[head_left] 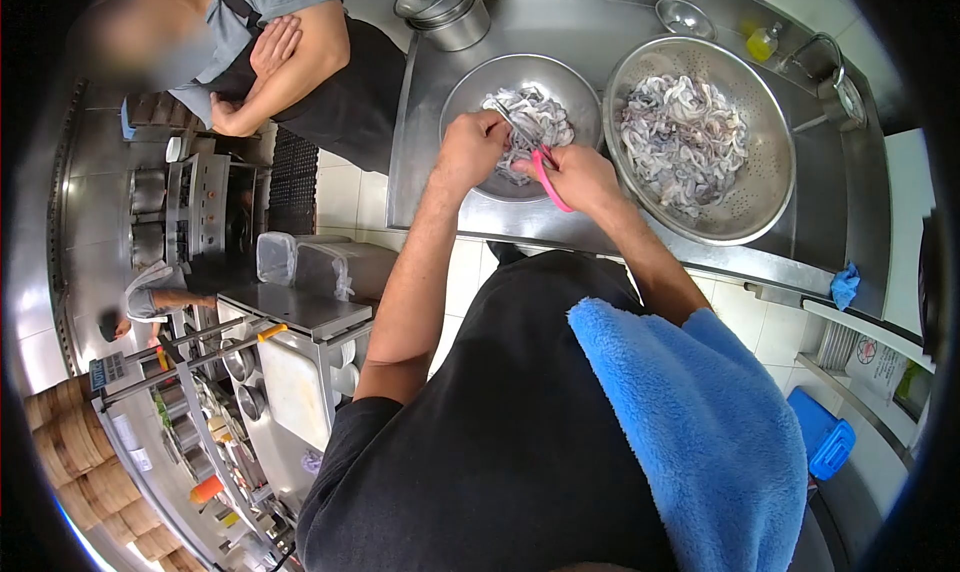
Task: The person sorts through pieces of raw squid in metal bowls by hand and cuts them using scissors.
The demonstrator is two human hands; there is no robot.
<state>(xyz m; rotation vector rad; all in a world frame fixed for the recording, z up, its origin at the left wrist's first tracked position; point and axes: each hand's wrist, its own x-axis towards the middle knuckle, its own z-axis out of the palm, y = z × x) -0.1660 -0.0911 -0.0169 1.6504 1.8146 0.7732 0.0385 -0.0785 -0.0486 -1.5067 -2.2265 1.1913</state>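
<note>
Observed at far left, beyond the left hand: a person in an apron [368,97], forearms crossed over the chest. Well below, on the same side, a second person [160,290] leans by a metal rack [290,317]. Lidless bins [345,272] stand nearer, to the left of the left forearm.

The left hand [472,150] is over the near-left part of a steel bowl [458,102], fingers drawn together just beside the scissor blades; whether a piece is pinched there I cannot tell. Beneath both hands, the bowl holds a heap of grey-and-white pieces [548,120]. The right hand [578,180] is closed on pink-handled scissors [548,177], blades angled up and left over the heap, toward the left fingertips.

Just right of the right hand, a large perforated colander [765,187] holds more such pieces. Beyond it, away from the hands, are a small steel bowl [685,17] and a bottle of yellow liquid [763,43]. Farther right, a blue cloth [845,286] lies at the edge of the steel counter [425,187].
</note>
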